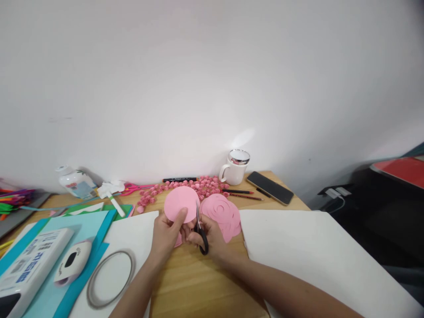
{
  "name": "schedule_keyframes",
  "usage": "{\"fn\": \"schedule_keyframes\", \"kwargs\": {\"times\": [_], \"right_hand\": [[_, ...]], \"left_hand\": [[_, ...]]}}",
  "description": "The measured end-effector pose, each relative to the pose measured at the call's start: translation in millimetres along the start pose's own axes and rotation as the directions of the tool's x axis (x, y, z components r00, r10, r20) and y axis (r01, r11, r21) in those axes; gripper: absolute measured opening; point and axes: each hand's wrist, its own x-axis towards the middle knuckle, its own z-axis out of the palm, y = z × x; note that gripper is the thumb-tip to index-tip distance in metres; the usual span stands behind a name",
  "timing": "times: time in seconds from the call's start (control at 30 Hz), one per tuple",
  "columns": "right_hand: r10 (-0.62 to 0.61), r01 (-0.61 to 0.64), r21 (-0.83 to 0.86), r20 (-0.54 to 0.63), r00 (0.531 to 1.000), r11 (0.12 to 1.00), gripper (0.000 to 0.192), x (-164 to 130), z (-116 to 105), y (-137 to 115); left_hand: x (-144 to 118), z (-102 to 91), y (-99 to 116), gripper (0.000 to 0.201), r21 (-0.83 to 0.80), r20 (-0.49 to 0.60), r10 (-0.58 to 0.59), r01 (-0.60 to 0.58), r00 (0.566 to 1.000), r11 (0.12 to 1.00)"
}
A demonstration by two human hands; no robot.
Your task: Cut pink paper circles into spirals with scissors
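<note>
The left hand (167, 234) pinches a pink paper disc (181, 203) by its lower edge, thumb on the front, holding it upright above the wooden counter (195, 282). The right hand (212, 236) grips black-handled scissors (200, 232), fingers through the loops, with the blades pointing up at the disc's right edge. Just behind the right hand, a pile of pink spiral-cut discs (223, 214) lies flat on the counter. Behind that, small pink paper roses (185, 187) are scattered in a band near the wall, with a black marker (179, 179) beyond them. A white mug (235, 168) stands to the right of the roses, with two pencils (240, 193) in front of it and a dark phone (270, 187) beside it. A white sheet (318, 251) covers the counter on the right; another white sheet (132, 229) on the left carries a tape ring (111, 278). Further left lie teal paper (66, 229), a white punch tool (71, 262) and a white box (31, 263). Pink scissors (132, 188) and a glue stick (114, 201) lie near a white bottle (74, 181) by the wall.
</note>
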Motion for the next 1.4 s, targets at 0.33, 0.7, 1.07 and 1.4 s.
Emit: {"fn": "schedule_keyframes", "kwargs": {"times": [0.33, 0.7, 1.07, 1.4], "right_hand": [[0.001, -0.002, 0.012, 0.018, 1.0, 1.0, 0.035, 0.8, 2.7, -4.6], [-0.08, 0.08, 0.034, 0.009, 0.997, 0.996, 0.039, 3.6, 2.9, -9.3], [-0.02, 0.017, -0.062, -0.038, 0.999, 0.998, 0.029, 1.5, -2.0, -1.5], [0.021, -0.023, -0.056, -0.051, 0.999, 0.998, 0.024, 1.7, -2.6, 4.7]], "left_hand": [[2.7, -0.3, 3.1, 0.034, 0.077, -0.016, -0.126, 0.127, 0.992, 0.989], [4.0, -5.9, -0.2, 0.027, 0.048, 0.02, -0.154, 0.153, 0.988, 0.987], [3.9, -7.2, 2.7, 0.03, 0.017, 0.046, -0.163, 0.163, 0.986, 0.987], [4.4, -5.5, -0.2, 0.034, -0.057, 0.18, -0.135, 0.148, 0.974, 0.987]]}}
